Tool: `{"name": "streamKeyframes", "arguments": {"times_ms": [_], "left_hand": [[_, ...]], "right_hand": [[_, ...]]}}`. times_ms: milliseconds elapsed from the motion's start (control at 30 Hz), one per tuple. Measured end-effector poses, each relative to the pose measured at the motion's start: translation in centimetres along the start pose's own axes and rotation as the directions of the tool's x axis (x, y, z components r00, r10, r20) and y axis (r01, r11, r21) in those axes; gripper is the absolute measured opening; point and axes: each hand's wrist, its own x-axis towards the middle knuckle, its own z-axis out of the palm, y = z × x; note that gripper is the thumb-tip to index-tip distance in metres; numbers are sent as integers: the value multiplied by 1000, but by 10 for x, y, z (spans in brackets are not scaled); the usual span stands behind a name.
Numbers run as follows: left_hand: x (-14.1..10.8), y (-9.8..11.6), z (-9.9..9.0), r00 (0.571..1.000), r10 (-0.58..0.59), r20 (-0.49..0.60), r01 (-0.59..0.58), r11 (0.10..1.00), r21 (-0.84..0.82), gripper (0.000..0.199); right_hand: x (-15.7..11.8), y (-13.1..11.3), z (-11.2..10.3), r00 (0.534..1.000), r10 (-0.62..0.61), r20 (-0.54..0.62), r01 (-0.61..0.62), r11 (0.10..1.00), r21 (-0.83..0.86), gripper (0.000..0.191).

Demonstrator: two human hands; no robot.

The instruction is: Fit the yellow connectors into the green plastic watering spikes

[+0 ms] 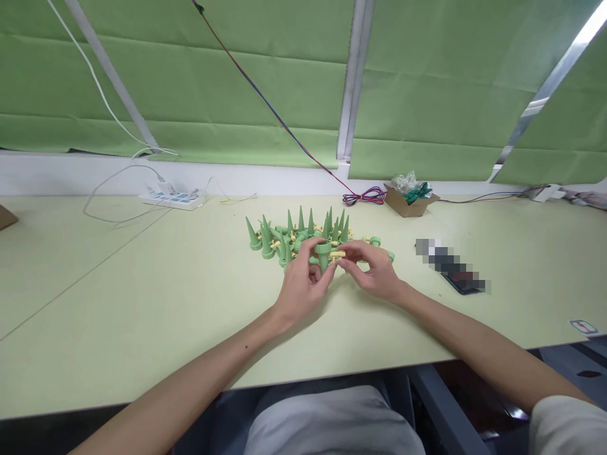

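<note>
A pale yellow-green table (142, 303) spreads wide, a thin seam (85, 275) slanting across its left part to the far edge. Behind that edge runs a white ledge (265, 179) beneath green blinds (284, 50), parted by pale strips (352, 76), the rightmost catching bright light. Below the near edge, right of its middle, slopes a grey chair arm (446, 407).

Looking like a workroom or office, exact kind staying unclear: 1 long pale table (142, 303) is running along a wall, green blinds (260, 82) are hanging behind it, a power strip (174, 201) is sitting at the back, red-blue wire (284, 123) is trailing down into a coil, a small cardboard box (398, 202) is holding crumpled clear plastic, green plastic spikes (301, 222) are crowding the middle
</note>
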Motion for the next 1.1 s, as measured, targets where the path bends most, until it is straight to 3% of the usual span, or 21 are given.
{"name": "streamKeyframes", "arguments": {"times_ms": [200,733,1100], "left_hand": [[0,-1,0,1000,-12,25,12,999,-30,43],[0,-4,1,999,-10,51,12,999,-31,43],[-2,-2,1,994,-10,110,14,999,-31,43]], "right_hand": [[-1,1,1,998,51,28,-52,998,24,12],[1,0,1,998,49,35,-48,999,-22,13],[4,-2,0,998,7,55,-1,994,-111,45]]}}
